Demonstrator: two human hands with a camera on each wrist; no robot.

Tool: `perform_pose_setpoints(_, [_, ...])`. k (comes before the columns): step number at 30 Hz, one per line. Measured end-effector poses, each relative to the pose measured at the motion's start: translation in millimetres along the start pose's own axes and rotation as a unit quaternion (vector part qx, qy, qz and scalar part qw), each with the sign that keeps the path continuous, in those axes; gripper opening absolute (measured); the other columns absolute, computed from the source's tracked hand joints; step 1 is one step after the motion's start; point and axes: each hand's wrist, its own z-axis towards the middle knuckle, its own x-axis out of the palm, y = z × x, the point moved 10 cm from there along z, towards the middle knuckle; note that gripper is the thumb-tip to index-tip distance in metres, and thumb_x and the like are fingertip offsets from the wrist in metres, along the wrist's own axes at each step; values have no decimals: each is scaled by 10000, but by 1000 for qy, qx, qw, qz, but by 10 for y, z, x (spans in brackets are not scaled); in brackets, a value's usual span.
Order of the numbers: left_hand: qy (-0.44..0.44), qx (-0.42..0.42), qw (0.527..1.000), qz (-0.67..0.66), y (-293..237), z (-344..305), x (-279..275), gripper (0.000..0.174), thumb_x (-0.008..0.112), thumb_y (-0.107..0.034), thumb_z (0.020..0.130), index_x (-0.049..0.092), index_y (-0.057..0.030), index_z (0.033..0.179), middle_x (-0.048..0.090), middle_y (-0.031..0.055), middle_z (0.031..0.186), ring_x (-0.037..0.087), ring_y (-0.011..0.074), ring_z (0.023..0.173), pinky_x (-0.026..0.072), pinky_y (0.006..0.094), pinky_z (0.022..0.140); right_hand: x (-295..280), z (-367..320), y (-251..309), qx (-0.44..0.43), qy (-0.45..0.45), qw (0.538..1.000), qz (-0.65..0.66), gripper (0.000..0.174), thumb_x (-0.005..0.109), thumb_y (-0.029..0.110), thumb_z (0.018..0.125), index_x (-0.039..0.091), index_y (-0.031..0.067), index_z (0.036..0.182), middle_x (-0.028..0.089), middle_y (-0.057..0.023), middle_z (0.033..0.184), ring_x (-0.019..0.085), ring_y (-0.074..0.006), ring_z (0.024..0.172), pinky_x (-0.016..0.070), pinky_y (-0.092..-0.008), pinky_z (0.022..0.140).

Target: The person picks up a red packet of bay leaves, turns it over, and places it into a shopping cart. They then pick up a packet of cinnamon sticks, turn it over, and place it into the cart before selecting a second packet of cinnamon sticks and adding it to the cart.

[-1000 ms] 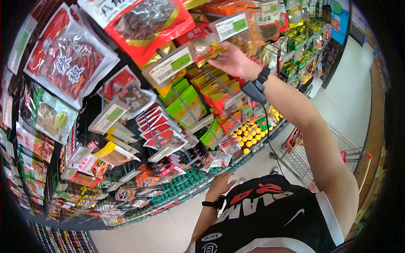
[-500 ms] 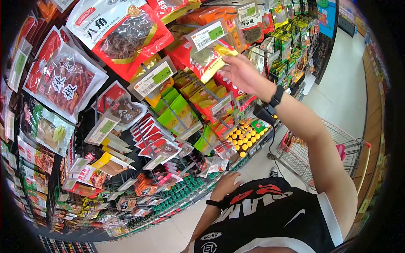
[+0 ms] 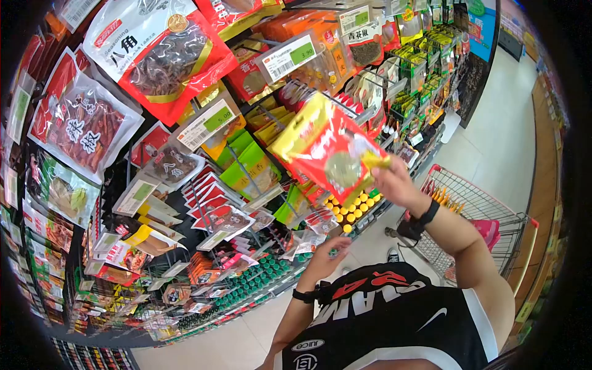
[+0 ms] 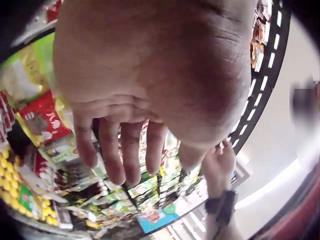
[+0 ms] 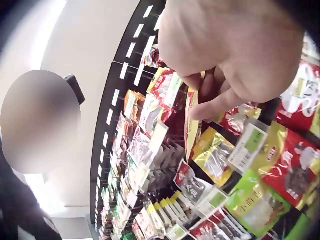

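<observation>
My right hand (image 3: pixel 398 184) pinches one end of a red and yellow seasoning packet (image 3: pixel 330 151) between thumb and fingers. The packet has a round clear window and hangs in front of the rack, away from the hooks. In the right wrist view the same packet (image 5: pixel 192 122) is seen nearly edge-on under the right hand (image 5: pixel 230 55). Lower down, my left hand (image 3: pixel 327 258) is in front of my torso with nothing in it. Its fingers (image 4: pixel 111 155) extend loosely in the left wrist view.
Hanging spice packets fill the rack, among them a large star anise bag (image 3: pixel 166 58) and a dried chilli bag (image 3: pixel 86 123). A price tag (image 3: pixel 290 57) juts out above. Yellow-capped bottles (image 3: pixel 351 213) stand low. A shopping cart (image 3: pixel 481 203) is at my right.
The red and yellow packet has come away from the rack in my right hand, moving down and right toward my body. My left hand has risen slightly.
</observation>
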Motion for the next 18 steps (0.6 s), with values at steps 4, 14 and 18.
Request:
perform_pose_setpoints(4, [-58, 106, 968, -220, -512, 130, -186, 318, 631, -90, 928, 580, 5, 1227, 642, 71, 1145, 594, 167, 1082, 450, 321, 971, -47, -519, -374, 71, 34, 990, -113, 283, 541, 85, 987, 566, -14, 1252, 661, -69, 1105, 662, -156, 920, 595, -337, 768])
perform_pose_setpoints(14, [-190, 70, 976, -81, -669, 454, -83, 202, 698, -37, 862, 679, 7, 1059, 702, 39, 965, 613, 89, 858, 488, 266, 777, -288, -1102, -419, 121, 110, 935, -314, 379, 711, 143, 894, 574, -7, 1215, 666, -97, 1127, 623, -146, 1033, 497, -321, 928])
perform_pose_setpoints(18, [-167, 15, 983, -80, -480, 555, 131, 212, 701, -53, 844, 682, 5, 1047, 706, 55, 929, 609, 92, 760, 482, 274, 675, -570, -1152, -369, 154, 7, 975, -157, 427, 716, 149, 892, 544, 3, 1255, 657, -71, 1139, 618, -151, 1057, 493, -332, 949])
